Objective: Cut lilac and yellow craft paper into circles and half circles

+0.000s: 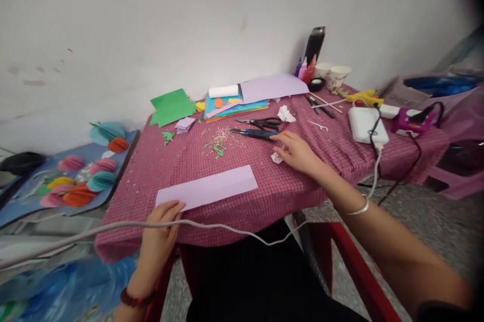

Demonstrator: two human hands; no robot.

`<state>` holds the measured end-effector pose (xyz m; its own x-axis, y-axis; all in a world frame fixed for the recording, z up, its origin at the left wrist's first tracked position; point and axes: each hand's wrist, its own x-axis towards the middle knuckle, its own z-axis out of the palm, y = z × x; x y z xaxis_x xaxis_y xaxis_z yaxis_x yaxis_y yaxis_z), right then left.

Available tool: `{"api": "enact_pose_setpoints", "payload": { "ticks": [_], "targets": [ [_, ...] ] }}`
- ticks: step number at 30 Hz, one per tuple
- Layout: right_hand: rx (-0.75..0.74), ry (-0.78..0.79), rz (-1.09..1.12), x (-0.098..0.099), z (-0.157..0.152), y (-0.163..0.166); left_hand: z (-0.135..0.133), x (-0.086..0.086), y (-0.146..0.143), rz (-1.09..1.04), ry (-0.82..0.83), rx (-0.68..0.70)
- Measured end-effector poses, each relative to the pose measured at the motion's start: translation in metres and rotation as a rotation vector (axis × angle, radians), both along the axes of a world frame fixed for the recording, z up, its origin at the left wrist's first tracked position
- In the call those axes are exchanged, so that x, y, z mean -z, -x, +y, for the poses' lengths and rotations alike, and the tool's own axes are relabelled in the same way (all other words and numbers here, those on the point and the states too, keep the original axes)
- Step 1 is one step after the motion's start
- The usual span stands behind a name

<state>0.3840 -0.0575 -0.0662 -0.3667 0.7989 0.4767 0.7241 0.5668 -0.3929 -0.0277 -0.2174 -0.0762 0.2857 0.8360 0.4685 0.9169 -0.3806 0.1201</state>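
Lilac strip [214, 187], left hand [161, 235] on end, perhaps pinching

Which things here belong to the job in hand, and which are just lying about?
Likely in the job:
lilac paper strip, left hand at its left end
blue utility knife, by its look, right hand at its near end

Likely just lying about:
black flask
paper cups
black tape roll
crumpled white tissue

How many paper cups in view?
2. One paper cup stands behind the black tape roll; the second paper cup is just right of the first. Any nested inside either would be hidden.
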Motion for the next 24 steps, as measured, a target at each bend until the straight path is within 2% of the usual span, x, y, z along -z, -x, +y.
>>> {"api": "enact_pose_setpoints", "payload": {
  "ticks": [5,9,11,14,16,18,22,24],
  "targets": [
    [-0.158,0.07,-0.112,-0.016,-0.043,0.01,-0.005,-0.022,-0.022,0.157,0.011,0.063],
    [-0.346,0.194,-0.116,-0.022,-0.072,0.018,0.008,-0.034,-0.034,0.215,0.149,0.133],
    [-0.382,0.261,-0.068,-0.018,-0.078,0.024,0.018,-0.038,-0.038,0.238,0.23,0.119],
    [-0.294,0.314,0.067,-0.006,-0.075,0.04,0.028,-0.041,-0.035,0.229,0.304,0.111],
    [-0.193,0.35,0.179,0.002,-0.068,0.052,0.03,-0.043,-0.028,0.199,0.271,0.121],
    [-0.071,0.364,0.253,0.007,-0.06,0.063,0.027,-0.046,-0.02,0.176,0.171,0.096],
    [0.109,0.341,0.284,0.009,-0.051,0.076,0.01,-0.054,-0.024,0.121,-0.136,-0.111],
    [0.142,0.332,0.29,0.009,-0.049,0.078,0.002,-0.052,-0.04,0.075,-0.23,-0.071]
  ]
}}
